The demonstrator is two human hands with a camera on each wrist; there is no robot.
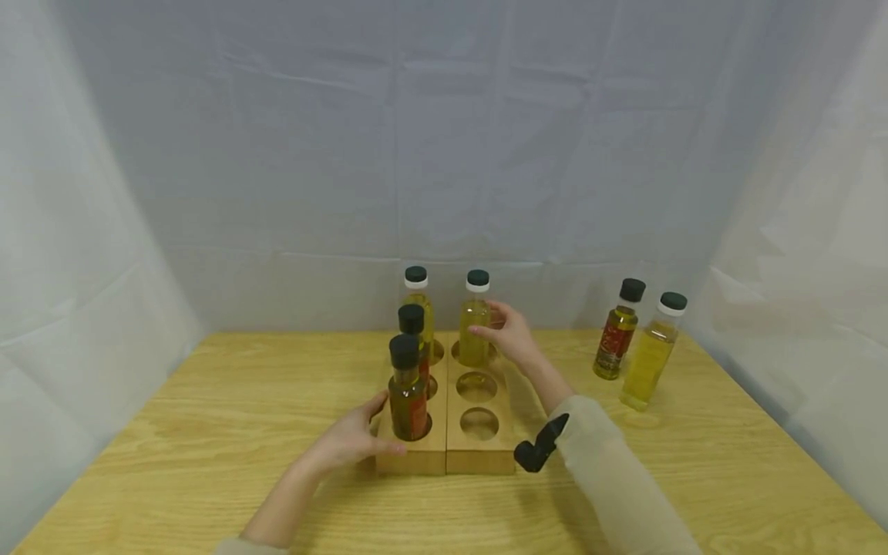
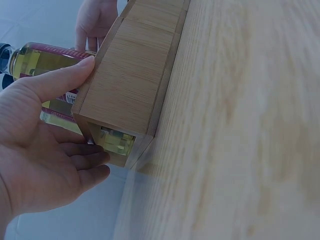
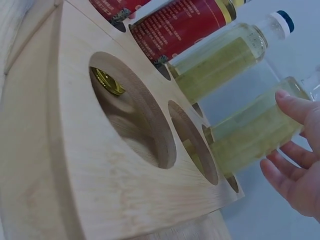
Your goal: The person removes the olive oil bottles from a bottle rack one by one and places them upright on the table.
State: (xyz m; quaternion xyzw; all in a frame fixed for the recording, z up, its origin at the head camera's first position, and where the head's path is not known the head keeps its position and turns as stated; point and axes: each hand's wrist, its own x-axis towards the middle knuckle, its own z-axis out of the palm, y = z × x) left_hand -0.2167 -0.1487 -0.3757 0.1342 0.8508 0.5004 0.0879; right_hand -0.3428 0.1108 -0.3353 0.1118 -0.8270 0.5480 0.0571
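A light wooden rack (image 1: 480, 461) with two rows of round holes stands on the table. My right hand (image 1: 512, 336) holds a clear bottle of pale yellow oil (image 1: 475, 331) at the far hole of the right row. Its thumb lies on the front of the glass, the fingers behind. My left hand (image 1: 352, 438) grips the near left corner of the rack, thumb (image 2: 70, 77) along the front edge and fingers (image 2: 92, 167) at the open side. In the left row stand two dark-capped bottles with red labels, the nearer bottle (image 1: 409, 397) beside my left hand, and another yellow oil bottle (image 1: 417, 297) behind.
Two more bottles stand on the table to the right: a red-labelled bottle (image 1: 614, 339) and a yellow oil bottle (image 1: 650, 361). Two holes show in the right row, the nearer hole (image 1: 479, 423) at the front. White sheeting (image 1: 444, 154) surrounds the wooden table (image 1: 243, 408).
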